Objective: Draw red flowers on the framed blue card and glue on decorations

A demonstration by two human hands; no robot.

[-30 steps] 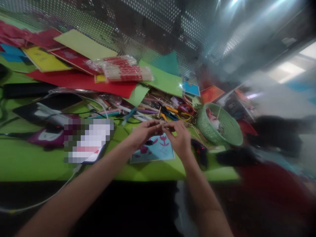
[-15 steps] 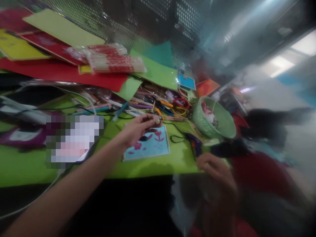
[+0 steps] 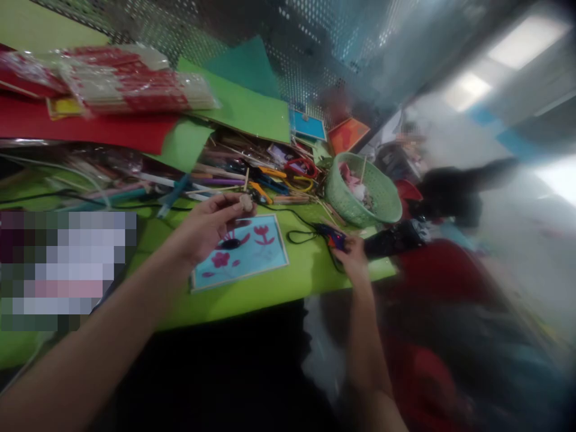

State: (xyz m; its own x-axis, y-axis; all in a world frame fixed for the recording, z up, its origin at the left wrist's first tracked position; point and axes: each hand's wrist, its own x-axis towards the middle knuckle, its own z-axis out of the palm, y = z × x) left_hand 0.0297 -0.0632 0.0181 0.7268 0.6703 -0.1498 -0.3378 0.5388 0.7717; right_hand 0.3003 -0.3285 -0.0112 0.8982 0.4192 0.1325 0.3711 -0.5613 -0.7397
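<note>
My left hand [image 3: 209,225] is raised over the left part of a blue picture panel [image 3: 265,258]. Between its thumb and fingertips is a small pale, roughly round piece [image 3: 246,203], too blurred to name. Pink flowers and leaves and a dark oval decorate the panel, which has a thin light edge; the hand hides its upper left part. To the right, my right hand [image 3: 355,257] has its fingers closed around the handle of a dark blue and orange glue gun [image 3: 335,238], which lies on the green tabletop [image 3: 310,273] with its nozzle toward the panel.
A green basket [image 3: 333,198] with scraps stands behind the glue gun. Scissors [image 3: 270,174], pens and sticks clutter the back, near plastic-wrapped red and white packs [image 3: 135,87]. A black cord [image 3: 297,237] loops beside the panel. A pixelated device [image 3: 85,258] lies at left.
My right hand has moved forward from the table edge and taken hold of the glue gun. The left hand still pinches the pale piece. The view has turned right.
</note>
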